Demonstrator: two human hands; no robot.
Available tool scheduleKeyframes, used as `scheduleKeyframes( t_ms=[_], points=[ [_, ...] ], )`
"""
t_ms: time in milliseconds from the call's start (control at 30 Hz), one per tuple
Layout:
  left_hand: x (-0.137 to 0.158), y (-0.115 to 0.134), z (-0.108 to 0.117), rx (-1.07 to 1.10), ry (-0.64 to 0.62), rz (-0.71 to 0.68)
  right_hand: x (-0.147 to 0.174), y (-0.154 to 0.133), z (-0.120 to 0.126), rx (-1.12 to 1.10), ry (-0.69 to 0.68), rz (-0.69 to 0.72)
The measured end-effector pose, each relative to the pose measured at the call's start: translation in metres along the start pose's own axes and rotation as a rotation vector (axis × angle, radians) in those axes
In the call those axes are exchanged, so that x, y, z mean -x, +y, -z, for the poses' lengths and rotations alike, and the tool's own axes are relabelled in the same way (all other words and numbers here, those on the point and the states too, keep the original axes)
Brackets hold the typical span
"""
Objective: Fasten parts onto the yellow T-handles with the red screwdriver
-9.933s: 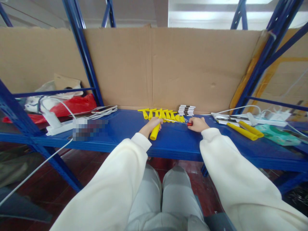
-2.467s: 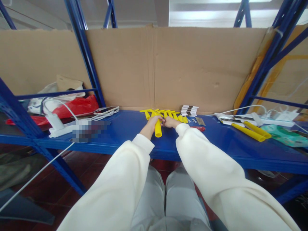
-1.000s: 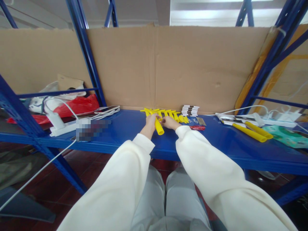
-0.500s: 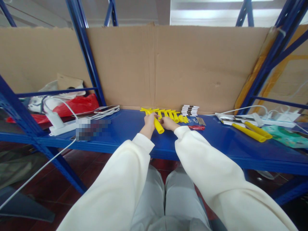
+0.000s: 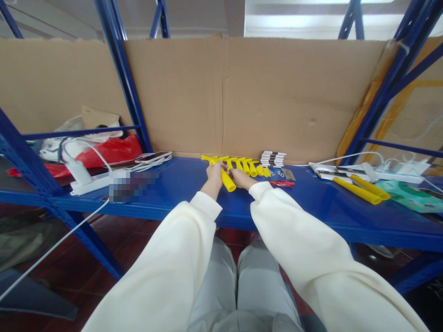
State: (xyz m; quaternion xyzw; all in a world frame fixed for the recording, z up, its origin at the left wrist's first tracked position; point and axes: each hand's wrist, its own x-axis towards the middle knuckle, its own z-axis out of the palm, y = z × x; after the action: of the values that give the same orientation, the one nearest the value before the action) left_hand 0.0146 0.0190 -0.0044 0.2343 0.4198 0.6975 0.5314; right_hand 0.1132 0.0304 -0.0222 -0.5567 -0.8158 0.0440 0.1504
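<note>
The held, tapering yellow plastic tube (image 5: 229, 182) looks smooth and faintly glossy; the flat blue metal shelf board (image 5: 183, 184) wears slick, reflective paint; the tall brown cardboard panel (image 5: 273, 101) is matt and lightly creased; the crumpled red plastic bag (image 5: 116, 150) shines; the loose cream cloth sleeves (image 5: 166, 249) look soft and matt

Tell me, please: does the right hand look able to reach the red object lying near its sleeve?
Probably yes: the red object lies close beside the right sleeve, with nothing visible on top of it. The right hand would likely need to draw back from the yellow tube, which the left hand holds.
</note>
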Motion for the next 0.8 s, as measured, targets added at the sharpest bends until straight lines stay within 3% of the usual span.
scheduleKeyframes(
  t_ms=[300,800],
  points=[
    [-0.0024,-0.0022,0.0,0.012,-0.004,-0.015,0.0032,-0.0081,0.0032,-0.011,-0.03,0.012],
    [0.0007,0.0015,-0.0016,0.029,0.077,-0.05,-0.0039,0.0014,-0.0037,-0.127,0.014,-0.001]
  ],
)
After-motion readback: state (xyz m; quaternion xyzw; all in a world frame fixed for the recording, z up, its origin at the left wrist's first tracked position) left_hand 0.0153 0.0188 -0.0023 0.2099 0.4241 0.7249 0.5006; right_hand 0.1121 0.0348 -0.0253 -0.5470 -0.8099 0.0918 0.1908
